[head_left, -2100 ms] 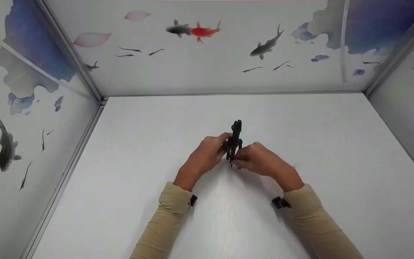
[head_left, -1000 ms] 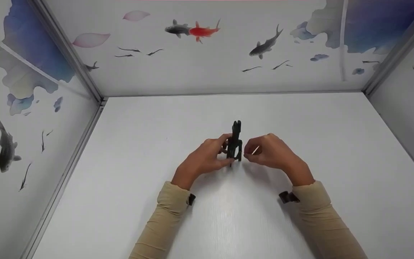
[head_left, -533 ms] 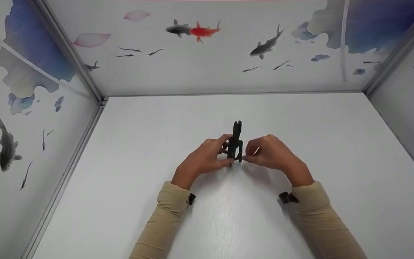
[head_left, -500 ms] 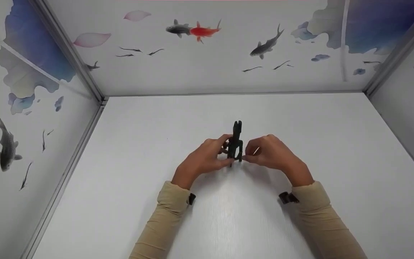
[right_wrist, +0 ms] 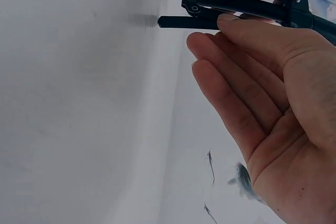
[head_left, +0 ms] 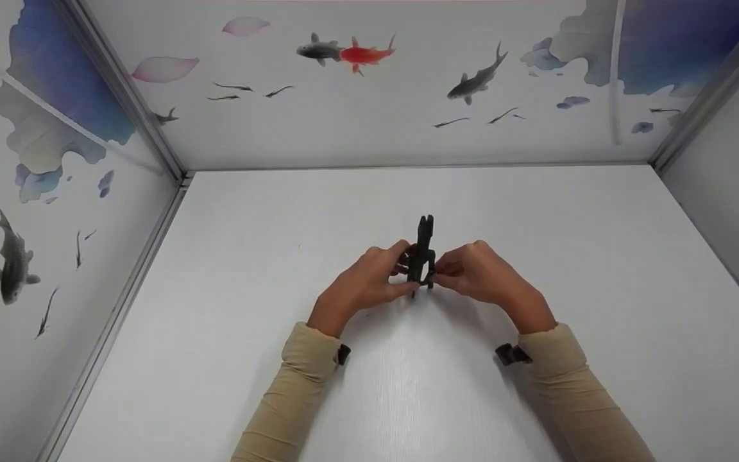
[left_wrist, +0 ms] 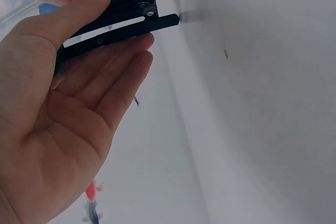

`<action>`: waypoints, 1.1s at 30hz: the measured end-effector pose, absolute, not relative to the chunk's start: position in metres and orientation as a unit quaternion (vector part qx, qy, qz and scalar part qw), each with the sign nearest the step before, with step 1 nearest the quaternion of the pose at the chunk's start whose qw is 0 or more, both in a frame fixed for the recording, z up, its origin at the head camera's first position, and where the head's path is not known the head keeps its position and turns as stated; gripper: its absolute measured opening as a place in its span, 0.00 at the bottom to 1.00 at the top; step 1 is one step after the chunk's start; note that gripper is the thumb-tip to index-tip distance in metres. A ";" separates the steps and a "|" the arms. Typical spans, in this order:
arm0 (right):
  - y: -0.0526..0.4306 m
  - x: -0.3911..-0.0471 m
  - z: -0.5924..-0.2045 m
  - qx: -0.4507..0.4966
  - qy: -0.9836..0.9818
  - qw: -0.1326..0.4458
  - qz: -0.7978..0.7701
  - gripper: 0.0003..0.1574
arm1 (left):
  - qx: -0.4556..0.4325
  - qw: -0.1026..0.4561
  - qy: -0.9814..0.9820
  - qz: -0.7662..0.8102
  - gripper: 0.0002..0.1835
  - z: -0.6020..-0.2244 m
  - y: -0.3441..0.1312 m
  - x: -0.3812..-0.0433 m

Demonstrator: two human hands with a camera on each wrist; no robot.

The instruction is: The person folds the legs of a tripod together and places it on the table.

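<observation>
A small black tripod [head_left: 425, 234] stands upright in the middle of the white table, its slim legs pointing down and set slightly apart. My left hand [head_left: 363, 276] holds it from the left, thumb across a near leg and fingers behind. On the other side my right hand [head_left: 485, 276] pinches the right leg [right_wrist: 184, 22] between thumb and fingertips. Metal screws and a brace show between the tripod legs [left_wrist: 157, 23] in the left wrist view. The lower fingers of both hands extend loosely below the grip.
The white table [head_left: 247, 224] is bounded by panels printed with fish, such as the back wall [head_left: 408, 128], and by a grey metal rail [head_left: 126, 295] on the left. Each beige sleeve carries a black wrist camera [head_left: 514, 354].
My right hand leaves the tripod's near leg, moves right, then comes back onto the right leg. My left thumb now lies on the near leg, and the right leg stands out farther.
</observation>
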State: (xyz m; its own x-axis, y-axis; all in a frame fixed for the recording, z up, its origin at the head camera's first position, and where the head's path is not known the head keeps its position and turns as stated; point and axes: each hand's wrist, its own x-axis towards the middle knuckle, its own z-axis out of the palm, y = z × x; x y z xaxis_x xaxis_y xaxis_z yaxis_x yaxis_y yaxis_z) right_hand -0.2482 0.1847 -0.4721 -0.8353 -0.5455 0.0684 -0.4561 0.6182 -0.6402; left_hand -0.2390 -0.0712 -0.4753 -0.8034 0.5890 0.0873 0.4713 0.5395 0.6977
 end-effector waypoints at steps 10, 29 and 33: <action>0.183 -0.247 -0.475 -0.291 0.892 0.062 -0.339 0.06 | 0.291 0.081 0.880 0.366 0.25 -0.475 -0.069 -0.238; 0.174 -0.244 -0.473 -0.321 0.897 0.011 -0.303 0.07 | 0.301 0.033 0.898 0.319 0.21 -0.474 -0.068 -0.234; 0.175 -0.244 -0.474 -0.317 0.897 0.013 -0.309 0.07 | 0.301 0.038 0.896 0.326 0.21 -0.474 -0.068 -0.234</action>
State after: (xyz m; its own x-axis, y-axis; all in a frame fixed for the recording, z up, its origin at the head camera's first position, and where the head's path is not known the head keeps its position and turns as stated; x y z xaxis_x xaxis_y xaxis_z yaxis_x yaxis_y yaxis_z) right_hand -0.2440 0.1752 -0.4742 -0.7986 -0.5763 0.1735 -0.5607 0.6079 -0.5621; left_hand -0.2343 -0.0683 -0.4740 -0.8165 0.5628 0.1284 0.5138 0.6071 0.6062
